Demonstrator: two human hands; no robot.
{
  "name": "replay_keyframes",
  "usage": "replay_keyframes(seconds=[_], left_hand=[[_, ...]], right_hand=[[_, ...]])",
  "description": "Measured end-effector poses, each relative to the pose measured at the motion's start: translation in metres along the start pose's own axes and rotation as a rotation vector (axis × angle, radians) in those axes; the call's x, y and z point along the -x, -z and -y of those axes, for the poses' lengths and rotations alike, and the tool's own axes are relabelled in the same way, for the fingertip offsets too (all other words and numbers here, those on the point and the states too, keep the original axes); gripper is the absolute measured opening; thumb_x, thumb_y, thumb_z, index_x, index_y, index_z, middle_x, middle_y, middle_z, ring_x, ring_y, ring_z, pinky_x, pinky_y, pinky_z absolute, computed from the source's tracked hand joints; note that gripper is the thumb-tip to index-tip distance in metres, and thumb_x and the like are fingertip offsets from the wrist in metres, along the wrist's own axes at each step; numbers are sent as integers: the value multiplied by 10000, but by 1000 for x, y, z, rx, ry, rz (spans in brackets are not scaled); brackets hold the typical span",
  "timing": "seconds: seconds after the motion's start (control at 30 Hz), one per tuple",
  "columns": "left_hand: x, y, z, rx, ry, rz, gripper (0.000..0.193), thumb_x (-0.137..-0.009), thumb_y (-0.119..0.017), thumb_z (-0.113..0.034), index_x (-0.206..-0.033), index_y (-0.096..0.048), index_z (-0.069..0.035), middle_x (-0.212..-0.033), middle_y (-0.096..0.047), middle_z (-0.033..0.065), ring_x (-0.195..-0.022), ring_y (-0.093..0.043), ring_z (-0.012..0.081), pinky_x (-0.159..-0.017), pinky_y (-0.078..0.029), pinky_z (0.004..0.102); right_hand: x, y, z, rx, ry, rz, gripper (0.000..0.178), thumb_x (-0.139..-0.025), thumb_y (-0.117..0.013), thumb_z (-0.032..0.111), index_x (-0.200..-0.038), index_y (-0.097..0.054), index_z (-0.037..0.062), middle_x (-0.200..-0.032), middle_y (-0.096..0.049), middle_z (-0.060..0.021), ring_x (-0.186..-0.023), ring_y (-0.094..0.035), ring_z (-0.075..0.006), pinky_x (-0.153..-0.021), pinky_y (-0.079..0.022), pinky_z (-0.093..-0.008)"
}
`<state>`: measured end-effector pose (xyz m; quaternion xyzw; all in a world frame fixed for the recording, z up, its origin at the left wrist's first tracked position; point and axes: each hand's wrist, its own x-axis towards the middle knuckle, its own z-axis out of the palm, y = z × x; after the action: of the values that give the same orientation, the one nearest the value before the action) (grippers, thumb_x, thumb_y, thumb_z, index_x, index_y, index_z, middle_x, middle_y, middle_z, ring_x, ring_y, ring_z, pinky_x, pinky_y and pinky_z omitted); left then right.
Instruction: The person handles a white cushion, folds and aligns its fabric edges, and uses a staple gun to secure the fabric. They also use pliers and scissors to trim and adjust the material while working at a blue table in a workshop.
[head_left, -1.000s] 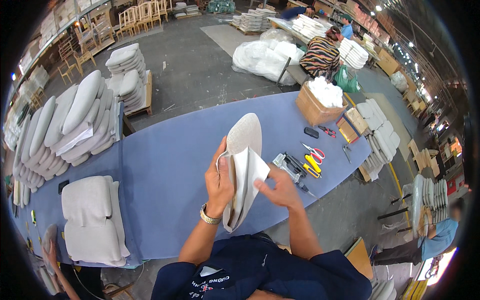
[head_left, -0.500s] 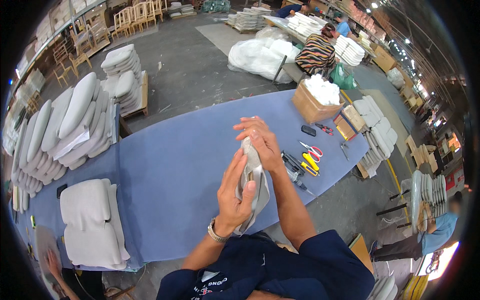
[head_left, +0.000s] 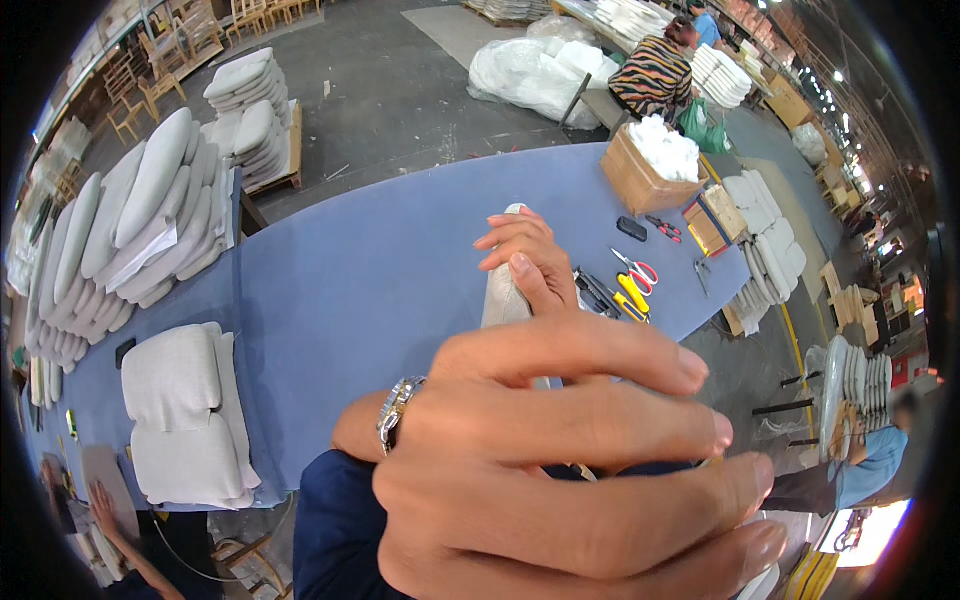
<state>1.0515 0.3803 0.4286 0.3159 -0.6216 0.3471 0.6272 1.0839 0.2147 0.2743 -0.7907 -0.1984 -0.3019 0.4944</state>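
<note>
My left hand (head_left: 550,460), with a metal watch on its wrist, is raised close to the camera. Its fingers stretch out to the right, slightly apart, and hold nothing. Behind it, my right hand (head_left: 537,262) wraps its fingers over the upper end of a grey upholstered cushion pad (head_left: 502,300). The pad stands on edge over the blue-covered table (head_left: 350,270); the raised hand hides its lower part. To the right of my right hand lie red-handled scissors (head_left: 640,272) and a yellow-handled cutter (head_left: 632,296), beside partly covered dark tools.
Stacks of grey cushions (head_left: 140,230) stand at the left, with a smaller pile (head_left: 185,420) nearer me. An open carton (head_left: 640,178) of white filling sits at the far right, near pliers (head_left: 664,229) and a black case (head_left: 631,229). A co-worker's hand (head_left: 103,508) shows lower left.
My left hand has left the cushion and come up close to the camera, its fingers now pointing right. My right hand stays on the cushion's upper end. The view has shifted slightly.
</note>
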Motion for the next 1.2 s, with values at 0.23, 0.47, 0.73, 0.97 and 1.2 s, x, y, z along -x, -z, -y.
replay_keyframes(seconds=[0.23, 0.47, 0.73, 0.97, 1.2], left_hand=[[7, 0, 0, -50, -3, 50, 327, -1014, -625, -382, -1017, -781, -94, -942, -768, 82, -805, -730, 226, -808, -584, 391], [13, 13, -16, -95, 29, 81, 328, -1016, -623, -386, -1001, -779, -98, -913, -760, 73, -769, -718, 211, -784, -584, 376], [18, 12, -22, -94, 23, 81, 329, -1018, -621, -391, -982, -778, -103, -880, -751, 62, -728, -705, 195, -756, -584, 360], [17, 9, -12, -88, -19, 55, 332, -1019, -619, -395, -965, -776, -108, -851, -743, 52, -692, -693, 180, -732, -583, 345], [10, -3, 4, -85, -77, -3, 335, -1021, -618, -399, -949, -775, -112, -822, -735, 43, -656, -681, 166, -708, -583, 331]], right_hand=[[8, 1, 3, 5, 0, -16, 262, -979, -516, 212, -917, -742, 95, -1085, -723, -58, -1244, -588, -277, -1200, -224, -489], [6, 0, 6, -18, -2, -22, 255, -968, -524, 214, -906, -743, 99, -1076, -725, -59, -1246, -589, -280, -1196, -232, -488], [10, 4, 4, 4, 8, -24, 253, -957, -533, 223, -905, -748, 99, -1082, -729, -59, -1245, -590, -282, -1199, -232, -493], [11, 7, 4, 3, 5, -16, 253, -962, -526, 212, -915, -746, 96, -1088, -732, -58, -1243, -589, -278, -1196, -232, -492], [8, 10, 6, 16, 3, -13, 260, -978, -530, 222, -909, -746, 94, -1087, -732, -58, -1247, -588, -279, -1198, -233, -492]])
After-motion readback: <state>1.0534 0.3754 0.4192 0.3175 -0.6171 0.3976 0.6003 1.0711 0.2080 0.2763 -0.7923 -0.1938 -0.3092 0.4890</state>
